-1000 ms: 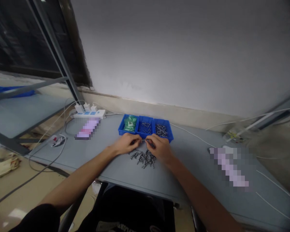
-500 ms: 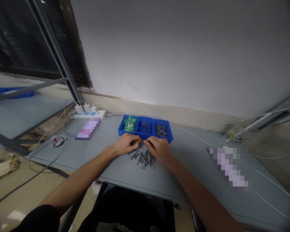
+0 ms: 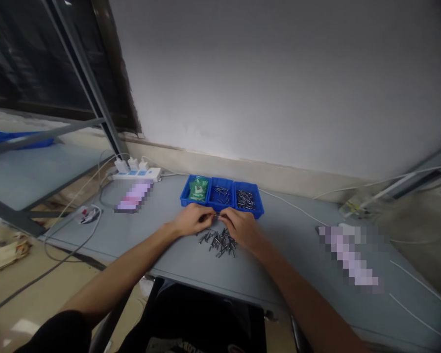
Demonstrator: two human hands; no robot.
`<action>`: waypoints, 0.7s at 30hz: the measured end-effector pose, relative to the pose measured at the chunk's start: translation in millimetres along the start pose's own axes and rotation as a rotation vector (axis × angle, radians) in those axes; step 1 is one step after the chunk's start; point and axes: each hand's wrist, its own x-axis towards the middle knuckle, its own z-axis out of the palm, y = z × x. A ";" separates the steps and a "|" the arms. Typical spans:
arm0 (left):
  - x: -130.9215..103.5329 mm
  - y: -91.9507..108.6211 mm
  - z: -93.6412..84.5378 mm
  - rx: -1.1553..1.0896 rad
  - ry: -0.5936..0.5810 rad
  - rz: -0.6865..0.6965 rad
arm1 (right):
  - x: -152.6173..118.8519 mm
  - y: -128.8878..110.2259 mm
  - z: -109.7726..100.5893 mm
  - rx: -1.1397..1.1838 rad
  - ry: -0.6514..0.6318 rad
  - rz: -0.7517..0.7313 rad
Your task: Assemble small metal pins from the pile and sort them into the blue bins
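Between my two hands is a thin metal pin (image 3: 217,216), its ends pinched in the fingertips. My left hand (image 3: 195,219) is closed on its left end, and my right hand (image 3: 239,224) is closed on its right end. Just below them a loose pile of metal pins (image 3: 221,242) lies on the grey table (image 3: 183,260). Behind the hands stand three joined blue bins (image 3: 259,214): the left one holds a green bag (image 3: 199,189), the middle one a few thin pins (image 3: 221,194), the right one many short metal parts (image 3: 245,199).
A white power strip (image 3: 135,174) with plugs sits at the back left, near a blurred-out phone-like object (image 3: 135,196). Another blurred object (image 3: 349,255) lies on the right. Cables run along the wall and over both table sides.
Both hands stay nearly in place, still pinching the pin, which shows a little more clearly between the fingertips. The view has shifted very slightly.
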 end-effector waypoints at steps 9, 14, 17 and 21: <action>0.3 -0.4 0.5 -0.010 -0.010 -0.010 | -0.3 1.4 1.0 -0.037 -0.026 -0.011; 1.0 0.0 1.0 0.015 -0.013 0.010 | 0.0 1.1 -0.9 -0.021 -0.029 -0.023; 1.2 0.0 0.9 0.013 -0.019 0.011 | 0.1 1.5 -2.6 0.005 -0.019 -0.013; 1.0 -0.7 0.9 0.021 -0.017 0.007 | 0.3 1.6 -1.9 -0.018 -0.023 -0.032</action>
